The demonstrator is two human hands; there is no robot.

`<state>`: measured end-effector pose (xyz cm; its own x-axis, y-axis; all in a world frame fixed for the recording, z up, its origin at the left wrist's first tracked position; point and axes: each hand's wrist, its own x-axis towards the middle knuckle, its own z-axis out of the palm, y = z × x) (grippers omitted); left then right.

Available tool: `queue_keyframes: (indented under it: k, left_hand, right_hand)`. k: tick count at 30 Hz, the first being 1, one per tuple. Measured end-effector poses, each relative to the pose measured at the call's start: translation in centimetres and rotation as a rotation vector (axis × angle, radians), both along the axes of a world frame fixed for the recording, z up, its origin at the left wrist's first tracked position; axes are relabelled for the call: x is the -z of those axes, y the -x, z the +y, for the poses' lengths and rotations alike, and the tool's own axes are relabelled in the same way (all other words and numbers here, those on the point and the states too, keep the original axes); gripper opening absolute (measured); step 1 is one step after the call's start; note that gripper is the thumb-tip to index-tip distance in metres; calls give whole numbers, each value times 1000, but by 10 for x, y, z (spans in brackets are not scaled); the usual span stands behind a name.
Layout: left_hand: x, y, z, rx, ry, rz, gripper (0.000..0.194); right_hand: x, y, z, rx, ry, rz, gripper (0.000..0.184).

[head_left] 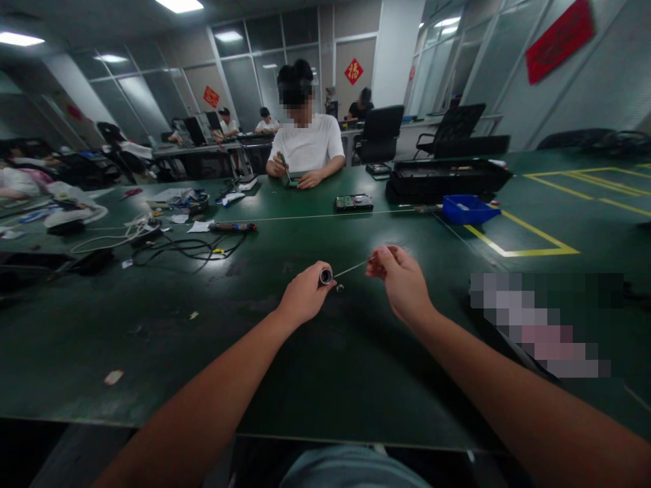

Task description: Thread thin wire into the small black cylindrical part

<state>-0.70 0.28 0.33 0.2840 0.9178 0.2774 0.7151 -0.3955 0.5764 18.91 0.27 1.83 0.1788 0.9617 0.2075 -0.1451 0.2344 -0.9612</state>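
My left hand [305, 295] is wrapped round a dark cylinder, whose round metallic end [325, 276] faces me; its kind does not show. A thin pale rod [352, 268] stretches between my two hands, slanting up to the right. The fingertips of my right hand [399, 274] are pinched on the rod's right end. Near the left thumb, the rod's other end meets or passes behind the cylinder; I cannot tell which. Just below the rod is a small shiny metal piece [340, 288].
Across the green table [203, 379] a person in white [308, 146] holds a screwdriver over a small board. A circuit-board device [354, 202], a blue bin [468, 210] and a black case [447, 181] lie beyond my hands. Cables [188, 251] and an electric screwdriver [231, 227] lie left.
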Motion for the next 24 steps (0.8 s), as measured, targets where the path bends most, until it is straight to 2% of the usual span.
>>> queue_keyframes:
  k: [6, 11, 14, 21, 24]
  left_hand:
    - [4, 0, 2, -20, 36, 0, 16]
    - [5, 1, 4, -93, 48, -46, 14]
    - [4, 3, 5, -144, 37, -67, 13]
    - [3, 3, 5, -194, 32, -41, 12]
    - [5, 2, 5, -192, 33, -26, 13]
  right_hand:
    - [-3, 4, -12, 133, -178, -269, 20]
    - [-10, 5, -21, 200, -319, -535, 20]
    - [-11, 5, -22, 148, -339, -696, 17]
    - [0, 8, -15, -97, -171, -1217, 18]
    - [7, 13, -13, -193, -147, -1365, 20]
